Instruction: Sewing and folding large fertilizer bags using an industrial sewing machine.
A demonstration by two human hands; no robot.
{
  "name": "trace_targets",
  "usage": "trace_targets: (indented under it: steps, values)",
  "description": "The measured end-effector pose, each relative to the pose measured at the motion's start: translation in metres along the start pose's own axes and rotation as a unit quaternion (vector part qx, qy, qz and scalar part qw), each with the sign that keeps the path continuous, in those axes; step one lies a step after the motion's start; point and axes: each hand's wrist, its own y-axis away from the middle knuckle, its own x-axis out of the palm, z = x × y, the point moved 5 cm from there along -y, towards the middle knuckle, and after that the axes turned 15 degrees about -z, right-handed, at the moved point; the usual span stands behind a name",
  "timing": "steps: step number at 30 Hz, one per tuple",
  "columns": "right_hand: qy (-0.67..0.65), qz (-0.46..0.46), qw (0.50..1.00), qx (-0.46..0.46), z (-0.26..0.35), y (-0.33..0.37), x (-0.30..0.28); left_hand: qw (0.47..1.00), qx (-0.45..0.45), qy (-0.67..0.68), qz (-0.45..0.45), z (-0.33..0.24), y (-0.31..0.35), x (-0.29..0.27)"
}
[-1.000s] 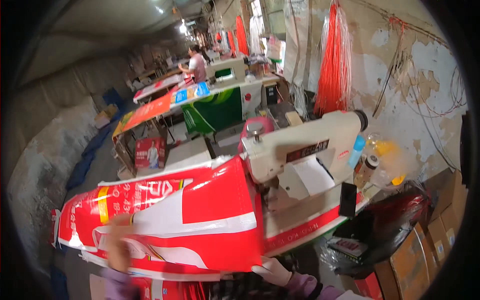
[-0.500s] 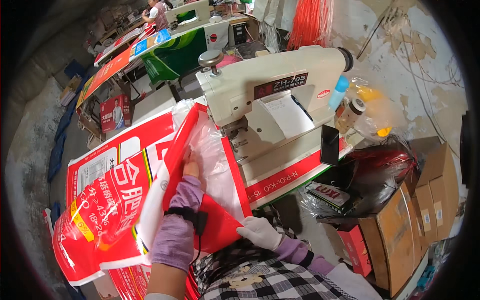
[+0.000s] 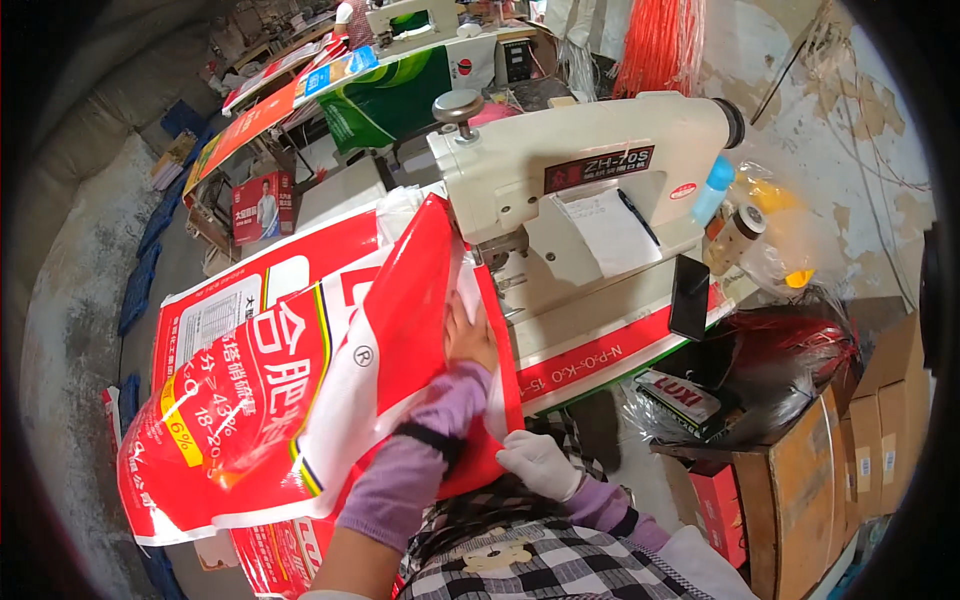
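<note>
A large red and white woven bag [image 3: 345, 375] lies before me, a flap of its mouth folded back. My left hand [image 3: 470, 335], bare below a purple sleeve, lies on the bag near its right edge, its fingers stretched out. In a white glove, my right hand [image 3: 540, 464] is closed on the bag's near right edge. Beyond the bag stands a cream sewing machine [image 3: 590, 130], its needle area [image 3: 508, 270] just past the bag's right border. A clear plastic liner shows only partly at the mouth.
A phone [image 3: 690, 298] and a notepad with a pen [image 3: 610, 235] rest on the machine. Behind it are a blue bottle [image 3: 713, 190] and a jar [image 3: 735, 238]. Cardboard boxes [image 3: 800, 480] stand at the right. A person [image 3: 358, 25] works at a far table.
My left hand has slid right and a little up across the bag, and more of it shows. The red flap has spread rightward. My right hand keeps its hold on the edge.
</note>
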Motion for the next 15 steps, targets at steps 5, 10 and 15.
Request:
trace_targets:
  steps: [5, 10, 15]
  values:
    - [0.070, 0.011, 0.997, 0.031, -0.023, 0.011, -0.033, 0.951, 0.109, 0.186, 0.221, -0.028, 0.115, -0.084]
    - [0.067, -0.011, 0.995, 0.074, -0.022, 0.007, -0.044, 0.985, 0.119, 0.054, -0.110, 0.004, 0.143, -0.271]
    - [0.057, -0.045, 0.996, 0.046, -0.028, -0.040, -0.017, 0.925, 0.067, -0.340, -0.153, 0.094, 0.107, -0.345]
